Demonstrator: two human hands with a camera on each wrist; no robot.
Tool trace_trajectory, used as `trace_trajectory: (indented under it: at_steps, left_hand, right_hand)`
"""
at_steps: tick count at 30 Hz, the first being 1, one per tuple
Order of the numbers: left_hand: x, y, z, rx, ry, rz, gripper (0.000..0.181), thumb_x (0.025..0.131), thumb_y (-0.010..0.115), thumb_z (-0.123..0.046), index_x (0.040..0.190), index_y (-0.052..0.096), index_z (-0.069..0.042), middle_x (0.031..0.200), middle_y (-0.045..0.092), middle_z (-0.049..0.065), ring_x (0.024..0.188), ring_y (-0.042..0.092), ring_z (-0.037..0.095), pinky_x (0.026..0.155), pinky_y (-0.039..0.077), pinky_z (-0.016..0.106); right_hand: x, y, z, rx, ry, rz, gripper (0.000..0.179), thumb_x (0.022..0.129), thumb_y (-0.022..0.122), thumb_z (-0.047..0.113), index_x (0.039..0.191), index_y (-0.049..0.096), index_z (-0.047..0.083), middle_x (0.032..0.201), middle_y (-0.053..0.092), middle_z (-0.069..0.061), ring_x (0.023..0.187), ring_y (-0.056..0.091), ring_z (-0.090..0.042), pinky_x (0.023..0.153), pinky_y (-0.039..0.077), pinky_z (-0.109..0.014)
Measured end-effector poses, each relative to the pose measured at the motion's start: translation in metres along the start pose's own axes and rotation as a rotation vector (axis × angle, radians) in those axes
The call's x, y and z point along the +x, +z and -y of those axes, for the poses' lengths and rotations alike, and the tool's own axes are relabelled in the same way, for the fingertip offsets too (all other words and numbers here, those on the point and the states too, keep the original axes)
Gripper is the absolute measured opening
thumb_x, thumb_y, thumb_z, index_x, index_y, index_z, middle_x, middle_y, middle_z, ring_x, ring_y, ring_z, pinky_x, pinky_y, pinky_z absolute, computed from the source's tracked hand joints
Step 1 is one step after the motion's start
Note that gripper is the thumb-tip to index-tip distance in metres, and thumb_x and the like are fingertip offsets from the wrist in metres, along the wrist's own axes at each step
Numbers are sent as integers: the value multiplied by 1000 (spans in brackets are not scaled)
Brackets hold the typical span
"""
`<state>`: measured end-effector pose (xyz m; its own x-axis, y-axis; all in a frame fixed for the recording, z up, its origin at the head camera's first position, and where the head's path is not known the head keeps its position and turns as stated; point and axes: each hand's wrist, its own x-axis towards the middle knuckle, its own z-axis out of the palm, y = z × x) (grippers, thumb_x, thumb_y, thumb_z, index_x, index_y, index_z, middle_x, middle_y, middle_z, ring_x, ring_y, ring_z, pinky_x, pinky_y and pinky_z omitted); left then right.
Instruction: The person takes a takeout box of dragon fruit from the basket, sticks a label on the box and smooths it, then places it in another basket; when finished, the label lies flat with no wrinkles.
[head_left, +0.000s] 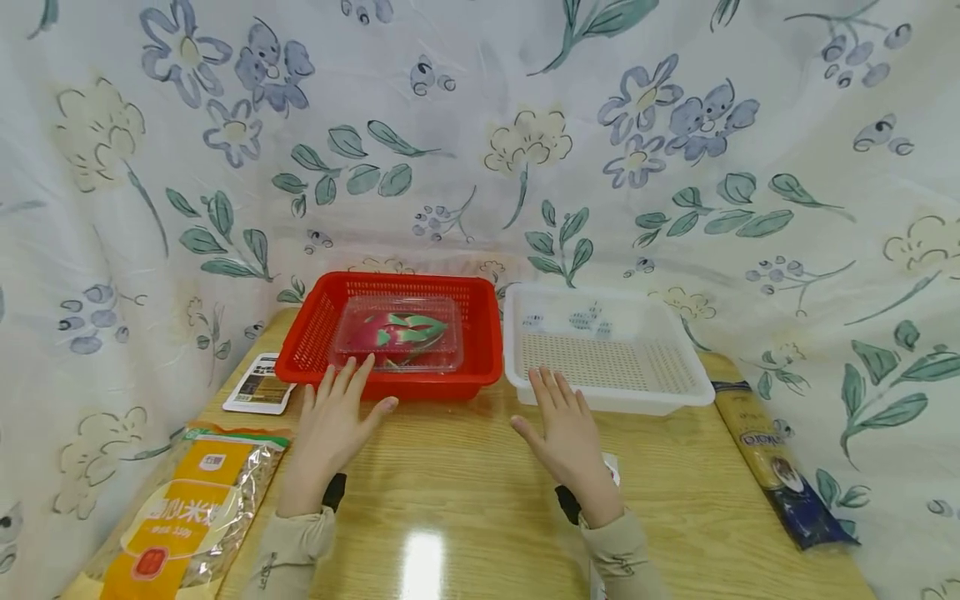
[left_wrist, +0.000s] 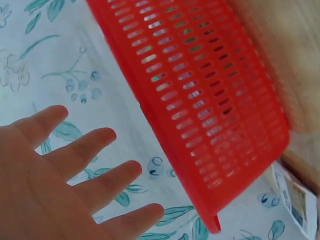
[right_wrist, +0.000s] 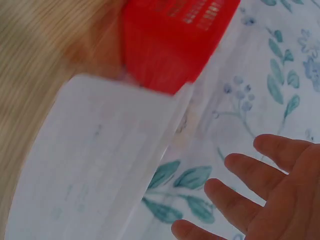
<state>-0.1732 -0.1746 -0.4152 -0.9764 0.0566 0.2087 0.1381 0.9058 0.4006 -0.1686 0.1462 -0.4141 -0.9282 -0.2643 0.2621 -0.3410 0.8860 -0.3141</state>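
My left hand (head_left: 333,433) is held out flat, fingers spread, right at the front rim of a red plastic basket (head_left: 431,387). Inside that basket lies a clear plastic box (head_left: 452,354) with a pink and green dragon fruit (head_left: 405,329) in it. In the left wrist view, the slotted side of the basket rises beyond my spread fingers (left_wrist: 107,185). My right hand (head_left: 566,437), also straight-fingered and holding nothing, is at the near left of a white plastic basket (head_left: 637,402). The right wrist view shows the white basket's smooth side beside my fingertips (right_wrist: 215,187).
An orange-labelled food bag (head_left: 180,517) lies at the left, with a small white-edged packet (head_left: 262,385) behind it. A gold and blue bag (head_left: 780,467) lies along the table's right side. A white item (head_left: 612,468) shows partly behind my right wrist. Floral cloth (head_left: 480,125) hangs behind the wooden table (head_left: 457,483).
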Motion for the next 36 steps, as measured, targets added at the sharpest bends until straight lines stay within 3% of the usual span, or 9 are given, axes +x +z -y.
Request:
trace_trajectory:
  at_steps: [11, 16, 22, 30, 36]
  left_hand:
    - [35, -4, 1, -78, -35, 12, 76, 98, 38, -59, 154, 23, -11, 156, 27, 26, 141, 25, 52, 111, 15, 72]
    - [53, -6, 6, -139, -58, 2, 72, 100, 37, -53, 153, 25, -5, 154, 27, 30, 140, 26, 52, 112, 22, 68]
    - [77, -10, 12, -220, -142, 82, 76, 100, 29, -59, 155, 17, -9, 158, 14, 30, 143, 17, 53, 111, 20, 70]
    - [106, -19, 21, -341, -330, 173, 88, 95, 19, -69, 156, 6, -6, 159, 3, 29, 143, 8, 56, 110, 13, 74]
    - [117, -25, 30, -409, -428, 255, 88, 97, 14, -65, 154, 3, 2, 158, 10, 32, 144, 14, 51, 116, 15, 66]
  right_hand:
    - [45, 27, 47, 85, -76, 77, 72, 96, 45, 56, 153, 30, 15, 159, 30, -8, 148, 26, -31, 118, 24, -56]
    - [51, 38, 60, 85, -90, 138, 73, 96, 42, 59, 153, 30, 15, 158, 31, -8, 148, 26, -31, 119, 22, -57]
    - [53, 48, 70, 79, -102, 167, 74, 96, 36, 63, 153, 30, 15, 158, 32, -7, 148, 27, -30, 119, 19, -57]
    - [52, 58, 78, 62, -39, 111, 72, 97, 35, 61, 149, 37, 12, 156, 37, -7, 147, 29, -29, 118, 20, -58]
    - [50, 72, 92, 45, 38, -53, 62, 98, 42, 53, 138, 53, 7, 147, 49, -12, 139, 39, -36, 112, 30, -62]
